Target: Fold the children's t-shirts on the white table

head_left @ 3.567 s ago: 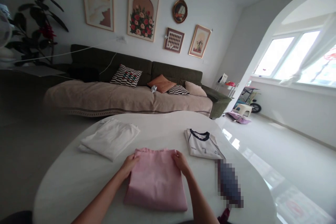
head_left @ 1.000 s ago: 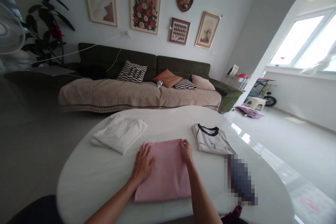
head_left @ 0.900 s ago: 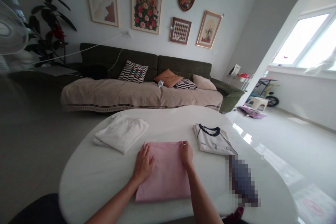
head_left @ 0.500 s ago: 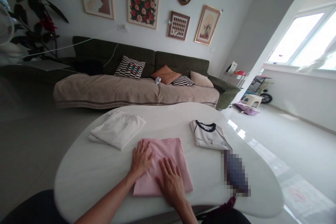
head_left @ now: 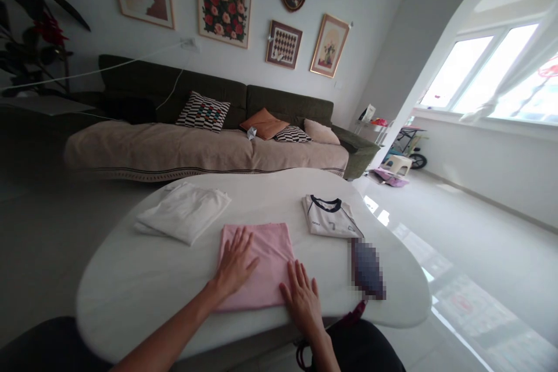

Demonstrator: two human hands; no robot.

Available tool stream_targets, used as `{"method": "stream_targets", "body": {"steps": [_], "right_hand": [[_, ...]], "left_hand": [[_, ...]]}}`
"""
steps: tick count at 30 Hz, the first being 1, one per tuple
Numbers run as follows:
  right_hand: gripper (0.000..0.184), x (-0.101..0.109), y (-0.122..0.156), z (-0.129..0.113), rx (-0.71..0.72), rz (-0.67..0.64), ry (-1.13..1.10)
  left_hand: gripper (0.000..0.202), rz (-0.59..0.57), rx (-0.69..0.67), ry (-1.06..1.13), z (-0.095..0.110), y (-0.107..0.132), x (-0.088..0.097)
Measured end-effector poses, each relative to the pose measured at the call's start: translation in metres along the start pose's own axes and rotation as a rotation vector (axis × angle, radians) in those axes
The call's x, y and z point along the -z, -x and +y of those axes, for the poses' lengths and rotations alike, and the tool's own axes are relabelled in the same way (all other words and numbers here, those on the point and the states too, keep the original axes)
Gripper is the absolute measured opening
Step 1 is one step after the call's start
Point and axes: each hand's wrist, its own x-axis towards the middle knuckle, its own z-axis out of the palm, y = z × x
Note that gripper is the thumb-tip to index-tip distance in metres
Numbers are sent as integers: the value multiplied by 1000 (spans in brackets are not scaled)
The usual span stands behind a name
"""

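Note:
A folded pink cloth, perhaps a garment, lies flat on the white table in front of me. On its left part rests my left hand, palm down with the fingers stretched out. My right hand lies flat at the cloth's right edge, fingers spread, partly on the tabletop. Behind and to the left is a folded white cloth. A folded white shirt with a dark collar and a number 7 sits to the right. Neither hand grips anything.
A pixelated dark item with a dark red strap lies near the table's right edge. Across the table stands a green sofa with a beige cover and several cushions. A white stool is on the floor at the right.
My right hand has slid from the middle of the pink cloth to its right edge. My left hand stays on the left part. The whole view has shifted a little.

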Motion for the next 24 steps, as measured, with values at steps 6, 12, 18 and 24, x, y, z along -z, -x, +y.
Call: {"method": "stream_targets", "body": {"steps": [6,12,18,24], "right_hand": [[61,3,1,3,21,-11,-15],[60,1,0,3,2,-14,-13],[60,3,4,3,15,-33,-47],[77,6,41,14,142,-94,-128]], "left_hand": [[55,-25,-100,39,-14,56,-18],[57,-60,49,13,-42,65,-16],[57,-133,75,14,-31,76,-3],[102,-272,-89,61,-40,128,16]]}}
